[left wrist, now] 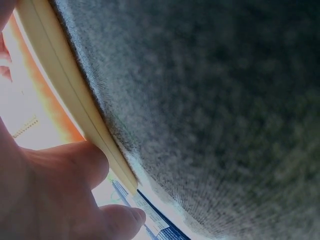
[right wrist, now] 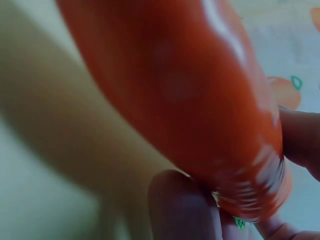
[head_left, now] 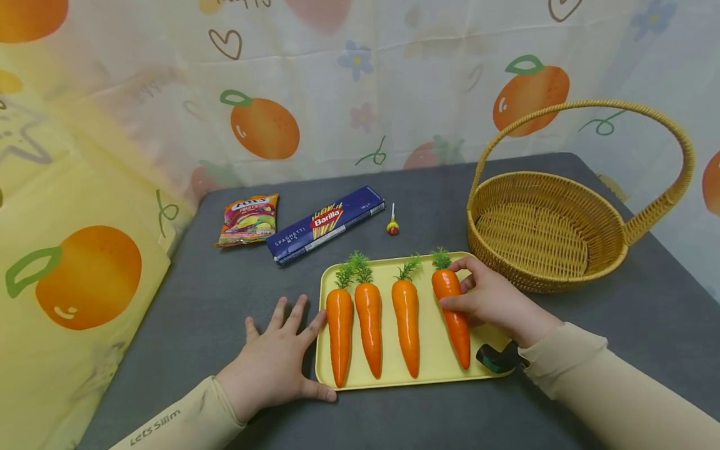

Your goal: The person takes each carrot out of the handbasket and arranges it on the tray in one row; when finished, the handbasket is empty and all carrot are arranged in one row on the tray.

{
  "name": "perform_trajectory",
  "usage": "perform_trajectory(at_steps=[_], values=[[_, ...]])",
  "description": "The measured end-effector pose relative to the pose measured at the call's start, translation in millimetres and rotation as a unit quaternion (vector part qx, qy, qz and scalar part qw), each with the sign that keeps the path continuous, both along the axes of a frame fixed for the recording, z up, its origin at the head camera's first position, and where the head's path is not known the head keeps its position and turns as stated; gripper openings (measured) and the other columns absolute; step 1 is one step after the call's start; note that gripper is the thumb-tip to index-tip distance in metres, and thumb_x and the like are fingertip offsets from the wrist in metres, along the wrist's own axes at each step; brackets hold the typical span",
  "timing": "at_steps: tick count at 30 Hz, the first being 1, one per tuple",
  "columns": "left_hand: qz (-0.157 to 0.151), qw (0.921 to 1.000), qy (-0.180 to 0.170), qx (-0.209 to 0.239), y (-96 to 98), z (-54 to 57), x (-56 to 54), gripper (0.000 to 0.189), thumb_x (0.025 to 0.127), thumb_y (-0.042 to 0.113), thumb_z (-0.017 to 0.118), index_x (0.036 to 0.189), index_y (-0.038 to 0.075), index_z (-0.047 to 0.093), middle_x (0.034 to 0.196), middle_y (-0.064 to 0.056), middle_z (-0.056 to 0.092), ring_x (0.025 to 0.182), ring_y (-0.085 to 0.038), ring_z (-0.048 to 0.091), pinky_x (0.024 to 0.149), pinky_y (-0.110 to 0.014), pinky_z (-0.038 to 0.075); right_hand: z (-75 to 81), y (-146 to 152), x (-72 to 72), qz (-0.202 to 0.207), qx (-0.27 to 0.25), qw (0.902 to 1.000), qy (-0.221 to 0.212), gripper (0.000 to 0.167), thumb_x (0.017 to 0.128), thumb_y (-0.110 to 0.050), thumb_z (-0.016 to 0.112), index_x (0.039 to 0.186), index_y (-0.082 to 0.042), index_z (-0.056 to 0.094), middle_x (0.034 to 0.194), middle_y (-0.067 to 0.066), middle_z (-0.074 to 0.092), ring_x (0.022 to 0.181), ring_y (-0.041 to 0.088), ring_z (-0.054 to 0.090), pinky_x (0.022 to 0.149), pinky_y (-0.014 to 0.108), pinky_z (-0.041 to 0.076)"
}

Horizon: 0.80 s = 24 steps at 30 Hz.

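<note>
On a pale yellow tray [head_left: 382, 381] lie three orange carrots with green tops: one at the left [head_left: 339, 337], one beside it [head_left: 368, 328] and one near the middle [head_left: 405, 325]. My right hand [head_left: 495, 300] pinches a fourth carrot [head_left: 453, 325] near its leafy end, over the tray's right side. In the right wrist view this carrot [right wrist: 185, 90] sits between thumb and fingers, its shadow beside it; whether it is off the tray I cannot tell. My left hand [head_left: 275, 359] has its fingers spread, touching the tray's left edge, thumb at the lower corner.
A wicker basket [head_left: 548, 284] with a tall handle stands at the right, just behind my right hand. Farther back lie a bag of sweets [head_left: 249, 220], a blue Barilla spaghetti box [head_left: 326, 225] and a lollipop [head_left: 392, 225]. A printed curtain [head_left: 337, 81] hangs behind the grey table.
</note>
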<state>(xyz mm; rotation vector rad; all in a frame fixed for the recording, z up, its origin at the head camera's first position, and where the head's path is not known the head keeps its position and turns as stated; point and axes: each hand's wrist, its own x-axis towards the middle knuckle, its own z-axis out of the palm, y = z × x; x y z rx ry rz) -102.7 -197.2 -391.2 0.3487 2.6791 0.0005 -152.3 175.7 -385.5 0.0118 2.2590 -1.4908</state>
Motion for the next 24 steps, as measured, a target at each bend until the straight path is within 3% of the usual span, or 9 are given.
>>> perform_trajectory(at_steps=[5,13,24], values=[[0.001,1.0,-0.001,0.0,-0.3,0.9,1.9,0.14,0.06,0.104,0.071,0.176,0.034,0.033,0.186,-0.017,0.015,0.168,-0.056,0.013,0.108,-0.101,0.01,-6.9,-2.9,-0.5,0.007,0.05,0.9987,0.011,0.07,0.094,-0.014,0.088,0.149,-0.005,0.045,0.102,0.016,0.057,0.083,0.026,0.064,0.068,0.034,0.059],[-0.001,1.0,-0.001,-0.001,0.0,2.8,3.7,0.141,0.06,0.105,0.071,0.176,0.033,0.033,0.185,-0.018,0.016,0.167,-0.058,0.013,0.106,-0.101,0.011,-8.0,-7.4,2.7,0.003,0.086,0.996,0.023,0.07,0.094,-0.018,0.088,0.149,-0.005,0.047,0.099,0.014,0.057,0.078,0.025,0.063,0.065,0.034,0.057],[0.012,0.9999,0.006,-0.008,-5.8,1.2,9.5,0.141,0.06,0.105,0.071,0.175,0.033,0.035,0.185,-0.017,0.016,0.168,-0.057,0.014,0.108,-0.1,0.011,-9.9,-14.9,1.6,0.037,0.135,0.9888,0.051,0.076,0.095,-0.03,0.088,0.152,-0.004,0.045,0.098,0.014,0.059,0.076,0.024,0.063,0.065,0.033,0.055]])
